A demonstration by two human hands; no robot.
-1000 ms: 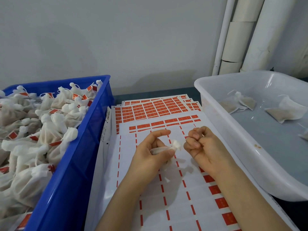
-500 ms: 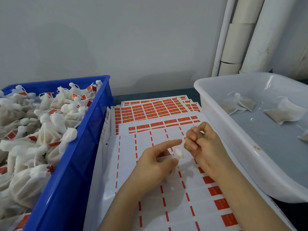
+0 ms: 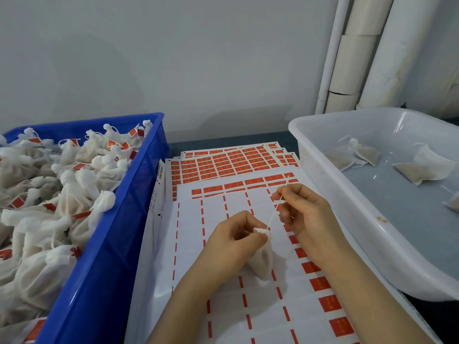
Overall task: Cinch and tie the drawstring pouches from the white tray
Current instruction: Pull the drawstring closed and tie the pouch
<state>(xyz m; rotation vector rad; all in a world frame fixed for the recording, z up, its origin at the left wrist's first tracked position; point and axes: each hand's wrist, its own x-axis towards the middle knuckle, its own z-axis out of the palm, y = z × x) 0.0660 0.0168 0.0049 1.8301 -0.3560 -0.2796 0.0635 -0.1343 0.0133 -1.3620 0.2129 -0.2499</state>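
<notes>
While left fingers (image 3: 248, 242) pinch the pouch (image 3: 264, 263) neck-up, right fingers (image 3: 295, 194) grip its taut drawstring (image 3: 273, 214) slanting up-right.

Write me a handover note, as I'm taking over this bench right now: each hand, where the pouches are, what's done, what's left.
Left hand pinches the gathered neck of a pouch over the label sheets.
Right hand pinches its drawstring, drawn taut up and right.
Done: neck cinched; blue crate heaped with tied pouches.
Left: knot this one; several flat pouches wait in the white tray.
</notes>
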